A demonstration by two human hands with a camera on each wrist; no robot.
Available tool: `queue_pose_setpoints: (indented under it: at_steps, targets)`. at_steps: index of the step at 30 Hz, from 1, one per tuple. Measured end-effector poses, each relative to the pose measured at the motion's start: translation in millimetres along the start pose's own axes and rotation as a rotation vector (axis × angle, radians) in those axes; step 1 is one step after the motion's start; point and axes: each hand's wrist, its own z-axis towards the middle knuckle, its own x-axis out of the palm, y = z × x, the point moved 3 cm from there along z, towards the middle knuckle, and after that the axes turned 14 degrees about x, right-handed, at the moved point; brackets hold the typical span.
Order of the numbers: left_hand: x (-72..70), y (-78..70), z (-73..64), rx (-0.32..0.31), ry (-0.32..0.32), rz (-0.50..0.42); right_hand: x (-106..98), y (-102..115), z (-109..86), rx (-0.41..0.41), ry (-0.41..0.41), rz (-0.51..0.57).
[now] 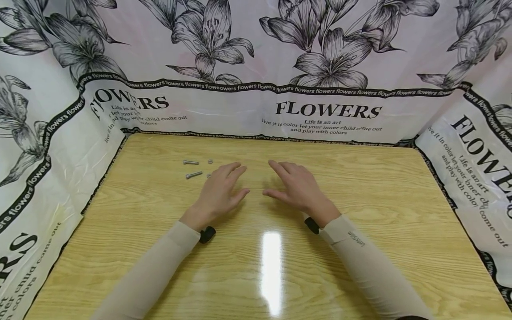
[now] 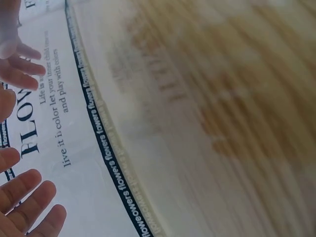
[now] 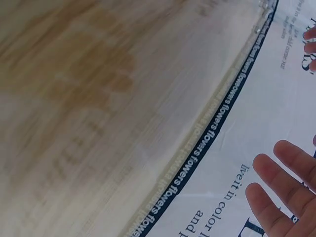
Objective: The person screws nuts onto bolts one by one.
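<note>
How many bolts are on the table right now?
2. In the head view, one bolt lies farther back and the other bolt nearer, both left of the left hand, which could hide more.

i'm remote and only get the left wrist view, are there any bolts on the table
Observer: Yes, the head view shows two bolts lying on the table, to the left of the left hand.
Operator: can't see those at all, what else is right by them
Observer: A nut lies in plain view to the right of the farther bolt.
</note>
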Motion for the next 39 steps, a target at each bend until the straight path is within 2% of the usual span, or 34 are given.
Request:
queue_pose_setpoints:
  at_steps: [13,24,39]
  targets:
    - [-10.1,14.2,-18.0,-0.016,-0.029,0.005,14.9,16.7,10.4,-0.052,0.007,0.004]
    - [-17.9,24.5,-32.0,-0.052,-0.042,0.007,18.5,22.1,17.2,-0.039,0.037,-0.003]
    - [-28.7,39.7,-41.4,-0.074,-0.077,-0.013,25.1,35.4,31.8,-0.067,0.08,-0.011]
